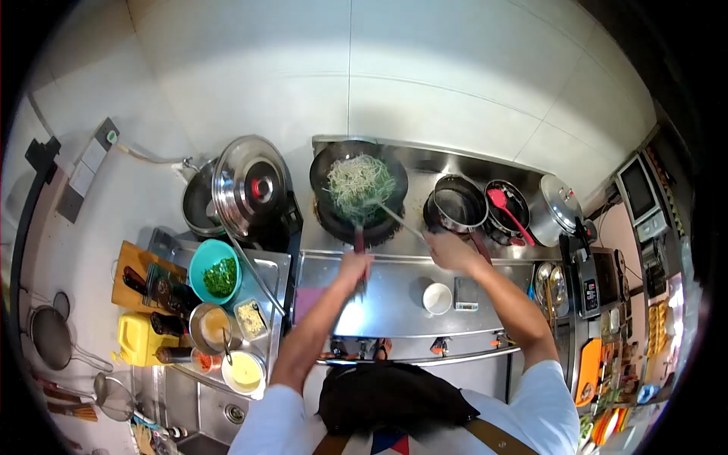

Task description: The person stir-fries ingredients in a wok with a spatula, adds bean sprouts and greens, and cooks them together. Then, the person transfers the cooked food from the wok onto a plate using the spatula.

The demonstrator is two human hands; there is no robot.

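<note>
Steady wok, low stirrer

We had the wok (321, 180) at the back of the counter (387, 269), over the burner area, with the noodle-like shreds (360, 176) heaped in it and green bits mixed among them. Whether it rested on the burner or sat a little above it, we could not tell. We took the step in hand to be stirring. To do it well, we judged, the wok needed to stay steady while the stirrer (406, 221) slid low along the wall, lifted from beneath and folded the clump over, loosely enough to spare the strands and gently enough to keep them inside the rim. Its working end was too blurred for us to name its shape

Our left hand (355, 267) was closed around the wok's handle (359, 241), the forearm slanting forward and inward. Our right hand (451, 252) gripped the stirrer's shaft, elbow flared outward, forearm angled back toward the wok. That wrist lay near the pan (461, 203), so we thought its handle worth minding
</note>
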